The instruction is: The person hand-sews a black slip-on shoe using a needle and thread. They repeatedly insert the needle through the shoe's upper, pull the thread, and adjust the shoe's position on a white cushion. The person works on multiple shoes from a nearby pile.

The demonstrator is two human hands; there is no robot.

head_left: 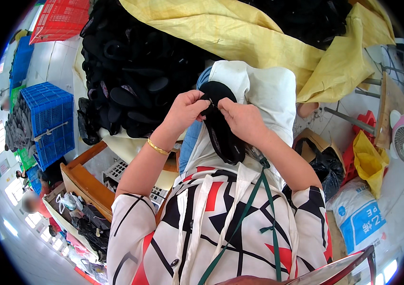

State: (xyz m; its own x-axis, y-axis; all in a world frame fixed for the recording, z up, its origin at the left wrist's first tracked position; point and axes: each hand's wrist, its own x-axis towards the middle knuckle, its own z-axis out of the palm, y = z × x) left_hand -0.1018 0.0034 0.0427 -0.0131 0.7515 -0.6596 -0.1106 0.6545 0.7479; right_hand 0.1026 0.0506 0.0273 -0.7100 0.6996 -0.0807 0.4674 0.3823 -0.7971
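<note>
Left hand [185,110] and right hand [240,118] both pinched shut on the top edge of a black fabric shoe upper [221,128], held at chest height over the lap, fingertips close together. Upper hangs down btwn the forearms. Gold bangle [157,147] on left wrist. Behind: heap of black shoe parts [130,71] on yellow woven sacking [259,38] (blue plastic crate [50,118] far left).

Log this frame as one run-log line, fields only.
left hand: pinching top edge of black shoe piece | right hand: pinching same edge | piece: over lap | behind: black pile, yellow sack
</note>
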